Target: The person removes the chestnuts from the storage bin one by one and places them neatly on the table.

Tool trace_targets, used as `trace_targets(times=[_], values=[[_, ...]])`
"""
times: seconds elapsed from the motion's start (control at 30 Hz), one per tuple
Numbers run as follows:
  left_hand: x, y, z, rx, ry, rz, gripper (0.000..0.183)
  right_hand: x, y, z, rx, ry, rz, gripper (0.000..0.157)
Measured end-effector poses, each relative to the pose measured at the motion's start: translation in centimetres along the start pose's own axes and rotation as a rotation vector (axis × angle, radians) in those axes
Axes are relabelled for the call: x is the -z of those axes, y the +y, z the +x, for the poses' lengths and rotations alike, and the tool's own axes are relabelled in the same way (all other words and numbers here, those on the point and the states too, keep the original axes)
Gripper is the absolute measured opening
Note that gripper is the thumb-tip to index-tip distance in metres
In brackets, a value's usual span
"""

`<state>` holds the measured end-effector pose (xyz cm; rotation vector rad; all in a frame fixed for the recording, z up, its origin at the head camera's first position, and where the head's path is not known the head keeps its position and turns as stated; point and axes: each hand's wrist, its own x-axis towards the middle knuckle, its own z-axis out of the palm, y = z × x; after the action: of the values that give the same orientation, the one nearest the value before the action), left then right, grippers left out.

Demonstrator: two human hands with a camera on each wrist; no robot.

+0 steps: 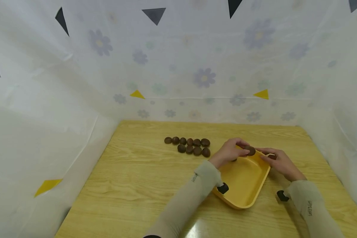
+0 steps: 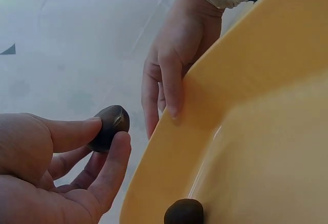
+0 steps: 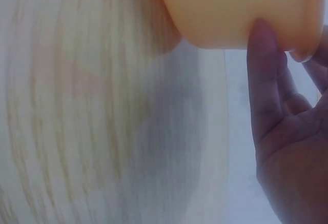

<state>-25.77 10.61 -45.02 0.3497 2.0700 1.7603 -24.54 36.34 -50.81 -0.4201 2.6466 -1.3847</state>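
My left hand [image 1: 229, 152] pinches a brown chestnut [image 2: 108, 127] between thumb and fingertips, close to the far rim of a yellow plastic tray [image 1: 245, 181]. Another chestnut [image 2: 184, 212] lies inside the tray near its wall, mostly covered by my left hand in the head view. At the tray's far right corner, my right hand [image 1: 282, 163] grips the rim, its fingers on both sides of the wall. The tray's base looks raised off the table in the right wrist view. A brown chestnut-like thing [image 1: 272, 157] shows beside the right fingers.
Left of the tray, several chestnuts stand in two rows on the wooden table, a back row [image 1: 182, 141] and a shorter front row [image 1: 193, 150]. White flower-print sheeting [image 1: 178, 66] encloses the table's back and sides.
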Motion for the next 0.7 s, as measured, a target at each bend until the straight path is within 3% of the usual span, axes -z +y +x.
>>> trace_targets(times=[0.27,0.7], values=[[2.1,-0.2,-1.4,-0.060,-0.008,0.071,0.025,0.0,0.1,0.0,0.001,-0.005,0.037,0.048],[8.5,-2.3,-3.9,-0.121,0.048,0.081,0.025,0.0,0.2,-0.2,0.033,-0.023,0.008,0.049]])
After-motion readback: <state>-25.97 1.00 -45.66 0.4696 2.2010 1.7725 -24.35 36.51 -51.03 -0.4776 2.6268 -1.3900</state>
